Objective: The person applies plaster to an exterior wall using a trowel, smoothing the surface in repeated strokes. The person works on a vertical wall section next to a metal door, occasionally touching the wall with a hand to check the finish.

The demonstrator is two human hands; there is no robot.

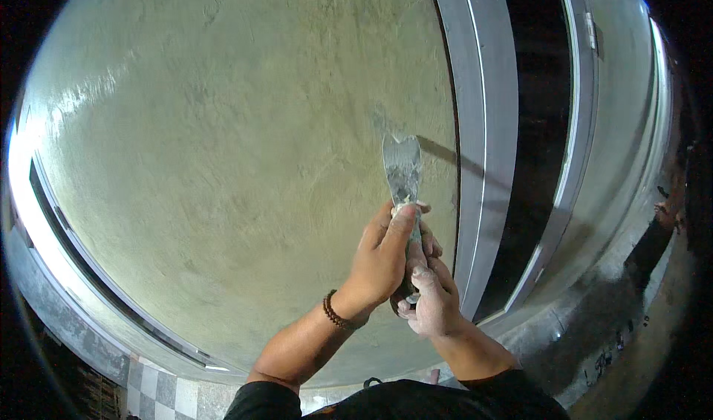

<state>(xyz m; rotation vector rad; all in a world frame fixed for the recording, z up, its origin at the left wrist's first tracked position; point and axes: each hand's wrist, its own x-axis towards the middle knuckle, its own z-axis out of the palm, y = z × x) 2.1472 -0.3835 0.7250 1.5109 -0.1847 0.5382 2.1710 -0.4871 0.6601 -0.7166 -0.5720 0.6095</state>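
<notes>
A putty knife (402,169) points upward in front of a greenish plastered wall (223,160), its broad metal blade smeared with grey-white filler. The blade's top edge looks uneven, and I cannot tell if it touches the wall. My left hand (380,260), with a beaded bracelet on the wrist, is closed on the knife near the base of the blade, thumb along the front. Lower down, my right hand (433,297) is closed around the handle, its fingers coated with pale filler. Most of the handle is hidden by both hands. Above the blade, a greyish smear (380,115) marks the wall.
A grey frame (486,123) with a dark opening borders the wall on the right. Beyond it stands another pale wall panel (620,123). At the lower left run a second frame (82,260) and checkered floor tiles (160,390). Stained floor (587,338) lies at lower right.
</notes>
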